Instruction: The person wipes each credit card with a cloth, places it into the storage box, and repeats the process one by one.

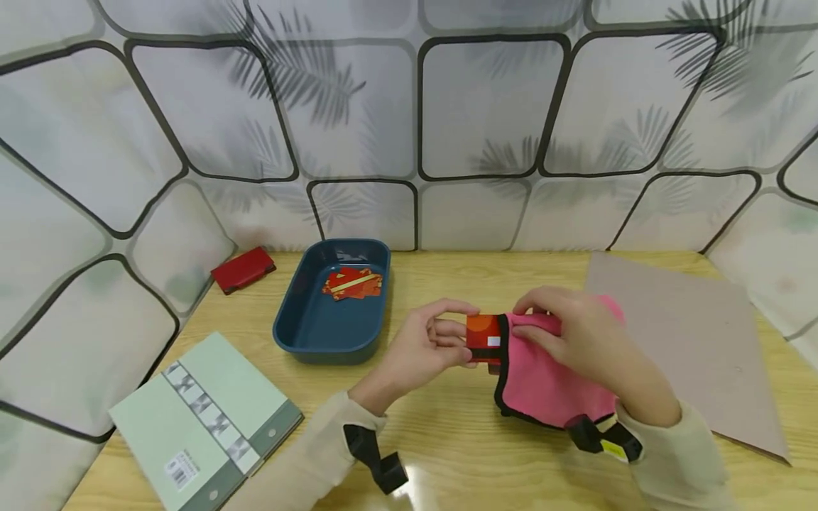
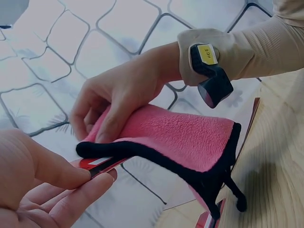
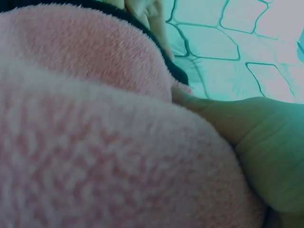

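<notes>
Head view: I watched remotely.
Left hand (image 1: 422, 343): pinched a rectangular red card (image 1: 482, 328).
Right hand (image 1: 581, 339): pinched pink, black-edged plush cloth (image 1: 552, 390), right of it.

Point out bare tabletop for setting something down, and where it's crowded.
Free: far strip between blue tray and gray board; near patch between left sleeve and right sleeve.

Crowded: right of centre, where left hand pinches red item, right hand pink fabric.

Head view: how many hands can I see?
2. The left hand pinches a red item at the black edge of the pink cloth; the right hand grips that cloth. Both show clearly.
</notes>
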A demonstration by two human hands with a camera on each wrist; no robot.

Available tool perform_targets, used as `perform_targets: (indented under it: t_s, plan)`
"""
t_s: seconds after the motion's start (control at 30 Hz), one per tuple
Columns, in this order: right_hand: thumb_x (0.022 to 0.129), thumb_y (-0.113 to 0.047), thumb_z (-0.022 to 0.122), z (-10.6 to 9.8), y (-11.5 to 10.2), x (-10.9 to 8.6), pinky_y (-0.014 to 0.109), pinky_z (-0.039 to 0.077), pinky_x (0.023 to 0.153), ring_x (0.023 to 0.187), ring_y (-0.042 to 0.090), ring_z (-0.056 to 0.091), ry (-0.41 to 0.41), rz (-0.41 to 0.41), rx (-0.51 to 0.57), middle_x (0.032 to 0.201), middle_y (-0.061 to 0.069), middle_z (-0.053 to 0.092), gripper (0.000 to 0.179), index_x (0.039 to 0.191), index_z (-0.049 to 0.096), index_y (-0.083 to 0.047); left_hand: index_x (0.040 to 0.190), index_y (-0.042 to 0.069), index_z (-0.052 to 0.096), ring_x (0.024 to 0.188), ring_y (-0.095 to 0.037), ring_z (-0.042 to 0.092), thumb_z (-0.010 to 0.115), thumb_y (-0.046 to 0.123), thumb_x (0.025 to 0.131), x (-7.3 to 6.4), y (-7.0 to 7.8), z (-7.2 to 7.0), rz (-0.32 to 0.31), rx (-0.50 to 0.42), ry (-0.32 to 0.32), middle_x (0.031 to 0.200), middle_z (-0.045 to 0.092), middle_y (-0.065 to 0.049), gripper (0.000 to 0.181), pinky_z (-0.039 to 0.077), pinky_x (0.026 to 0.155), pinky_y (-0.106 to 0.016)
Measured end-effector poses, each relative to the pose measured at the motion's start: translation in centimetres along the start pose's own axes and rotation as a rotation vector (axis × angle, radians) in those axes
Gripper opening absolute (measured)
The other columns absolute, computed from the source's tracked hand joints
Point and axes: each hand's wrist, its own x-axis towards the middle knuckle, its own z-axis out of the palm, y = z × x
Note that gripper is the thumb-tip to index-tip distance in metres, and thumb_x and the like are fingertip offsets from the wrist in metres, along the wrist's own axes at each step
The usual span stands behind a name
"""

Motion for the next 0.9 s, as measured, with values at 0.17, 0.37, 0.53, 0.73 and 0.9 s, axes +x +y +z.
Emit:
perform_targets:
  t_s: [0.17, 0.37, 0.53, 0.73, 0.9]
  plan:
    - [0.066, -0.011, 0.087, -0.5, 0.7, -0.2, 0.029, 0.048, 0.06, 0.068, 0.008, 0.056, -0.02, 0.054, -0.065, 0.082, -0.005, 0.068, 0.03, 0.088, 0.068, -0.016, 0.128, -0.006, 0.051, 0.08, -0.02, 0.069, 0.056, -0.022, 0.08, -0.4, -0.1, -0.6, 0.016, 0.007, 0.012, 0.1, 0.067, -0.029, 0.051, 0.059, 0.075, -0.044]
    - [0.069, -0.016, 0.085, -1.8, 1.6, -0.7, 0.025, 0.04, 0.057, 0.063, 0.005, 0.046, -0.058, 0.134, -0.133, 0.075, -0.011, 0.063, 0.028, 0.089, 0.068, -0.02, 0.128, -0.005, 0.051, 0.076, -0.014, 0.067, 0.055, -0.023, 0.08, -0.6, -0.8, -1.1, -0.01, -0.029, 0.065, 0.101, 0.067, -0.028, 0.052, 0.059, 0.075, -0.044]
    - [0.064, -0.014, 0.087, -2.5, 1.9, -1.2, 0.021, 0.043, 0.06, 0.063, 0.005, 0.051, -0.031, 0.064, -0.127, 0.073, -0.013, 0.063, 0.03, 0.088, 0.069, -0.021, 0.129, -0.003, 0.052, 0.074, -0.011, 0.065, 0.056, -0.023, 0.08, -0.3, -1.1, -0.8, -0.02, -0.016, 0.107, 0.103, 0.066, -0.025, 0.053, 0.059, 0.076, -0.042]
    - [0.067, -0.016, 0.085, -1.4, 0.5, -0.7, 0.029, 0.052, 0.066, 0.072, 0.007, 0.064, -0.07, -0.022, -0.058, 0.082, -0.012, 0.07, 0.026, 0.088, 0.072, -0.021, 0.13, -0.001, 0.053, 0.076, -0.014, 0.066, 0.057, -0.022, 0.082, 0.2, -1.4, 0.2, -0.001, 0.01, 0.094, 0.104, 0.066, -0.025, 0.053, 0.058, 0.077, -0.044]
    - [0.073, -0.015, 0.082, -0.2, -0.4, -0.2, 0.026, 0.053, 0.064, 0.073, 0.004, 0.063, -0.109, -0.047, 0.017, 0.083, -0.009, 0.069, 0.022, 0.09, 0.071, -0.018, 0.131, 0.0, 0.052, 0.084, -0.02, 0.069, 0.057, -0.021, 0.083, 0.5, -1.4, 1.5, 0.006, 0.013, 0.034, 0.11, 0.066, -0.027, 0.053, 0.059, 0.076, -0.038]
